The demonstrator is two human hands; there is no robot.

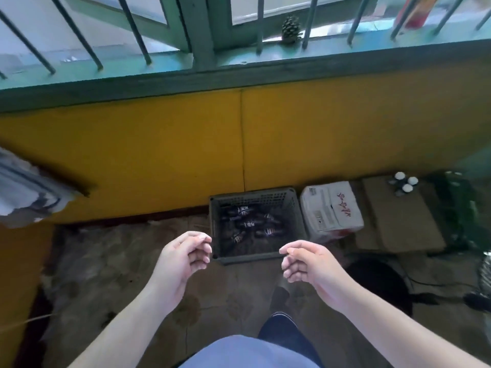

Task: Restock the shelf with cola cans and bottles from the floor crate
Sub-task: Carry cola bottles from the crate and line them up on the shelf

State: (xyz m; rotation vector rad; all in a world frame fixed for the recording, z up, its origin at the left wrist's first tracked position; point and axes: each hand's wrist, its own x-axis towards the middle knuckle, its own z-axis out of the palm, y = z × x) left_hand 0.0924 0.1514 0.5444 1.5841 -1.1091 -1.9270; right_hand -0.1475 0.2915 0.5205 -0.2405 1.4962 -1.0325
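A dark plastic crate (297,208) stands on the floor against the yellow wall. Several dark cola bottles (249,224) lie inside it. My left hand (183,256) hovers in front of the crate's near left corner, fingers loosely curled, holding nothing. My right hand (305,261) hovers in front of the crate's near right corner, fingers also loosely curled and empty. Neither hand touches the crate. No shelf is in view.
A white carton (332,208) sits right of the crate, beside a flat cardboard box (398,221) bearing white-capped bottles (405,181). A barred window ledge (239,75) runs above the wall. A black round object (380,280) and cables lie at right.
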